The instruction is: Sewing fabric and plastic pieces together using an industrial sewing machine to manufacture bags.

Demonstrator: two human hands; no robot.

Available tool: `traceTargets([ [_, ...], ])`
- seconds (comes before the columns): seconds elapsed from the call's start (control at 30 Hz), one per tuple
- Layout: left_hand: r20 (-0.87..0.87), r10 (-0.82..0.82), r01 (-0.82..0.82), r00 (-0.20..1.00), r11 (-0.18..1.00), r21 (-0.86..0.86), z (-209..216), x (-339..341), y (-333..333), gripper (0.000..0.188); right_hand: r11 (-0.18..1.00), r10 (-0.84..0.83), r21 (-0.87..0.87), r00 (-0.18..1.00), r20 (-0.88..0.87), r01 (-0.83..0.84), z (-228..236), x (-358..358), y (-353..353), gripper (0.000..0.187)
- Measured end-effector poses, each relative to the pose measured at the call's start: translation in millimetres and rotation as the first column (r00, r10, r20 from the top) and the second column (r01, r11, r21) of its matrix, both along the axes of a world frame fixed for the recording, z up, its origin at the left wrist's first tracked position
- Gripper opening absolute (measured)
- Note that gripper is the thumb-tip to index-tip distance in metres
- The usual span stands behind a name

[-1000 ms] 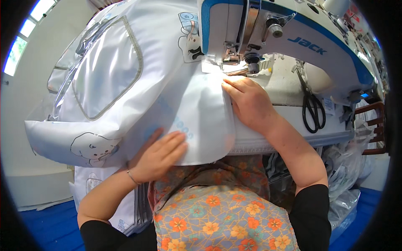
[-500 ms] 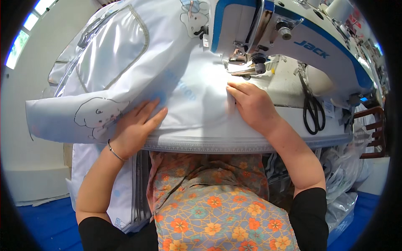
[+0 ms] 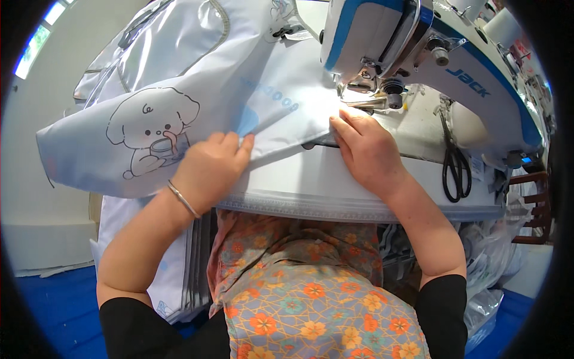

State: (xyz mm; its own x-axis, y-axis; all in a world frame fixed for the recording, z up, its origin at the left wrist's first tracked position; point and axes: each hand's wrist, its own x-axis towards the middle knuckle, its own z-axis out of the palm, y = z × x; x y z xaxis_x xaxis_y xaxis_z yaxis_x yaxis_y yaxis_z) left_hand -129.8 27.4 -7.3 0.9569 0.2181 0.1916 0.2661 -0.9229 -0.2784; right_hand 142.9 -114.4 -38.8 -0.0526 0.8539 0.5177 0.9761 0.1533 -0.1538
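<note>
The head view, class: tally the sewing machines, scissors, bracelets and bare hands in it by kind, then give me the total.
Sewing machine: 1
Black-handled scissors: 1
Bracelet: 1
Bare hands, left hand and right hand: 2
Total: 5

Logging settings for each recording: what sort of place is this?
Probably a sewing workshop: a white-and-blue sewing machine stands on the table, with black scissors near it and glossy white printed material at its needle end.

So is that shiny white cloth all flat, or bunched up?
Partly bunched: the white cloth curves up by the left hand, with creases, but lies flatter near the right hand.
</note>
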Motion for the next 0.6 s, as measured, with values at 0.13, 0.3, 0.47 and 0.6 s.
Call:
traceTargets([
  [0.13, -0.082, 0.018, -0.012, 0.996, 0.997, 0.076, 4, 6, -39, 0.039, 1.000, -0.008, 0.009, 1.000, -0.006, 0.008, 1, 1, -1, 0.030],
  [0.3, -0.180, 0.018, -0.007, 0.983, 0.998, 0.065, 16, 16, -82, 0.037, 1.000, -0.007, -0.017, 1.000, 0.009, 0.007, 0, 1, -1, 0.034],
  [0.47, -0.139, -0.009, -0.020, 0.990, 0.979, -0.203, 19, 46, -115, 0.010, 0.999, 0.016, -0.042, 1.000, 0.008, -0.016, 4, 2, -6, 0.041],
  [0.6, 0.118, 0.039, 0.008, 0.992, 0.926, -0.376, 11, 76, -119, 0.007, 0.996, 0.086, -0.031, 0.996, 0.010, -0.086, 11, 1, -13, 0.039],
])
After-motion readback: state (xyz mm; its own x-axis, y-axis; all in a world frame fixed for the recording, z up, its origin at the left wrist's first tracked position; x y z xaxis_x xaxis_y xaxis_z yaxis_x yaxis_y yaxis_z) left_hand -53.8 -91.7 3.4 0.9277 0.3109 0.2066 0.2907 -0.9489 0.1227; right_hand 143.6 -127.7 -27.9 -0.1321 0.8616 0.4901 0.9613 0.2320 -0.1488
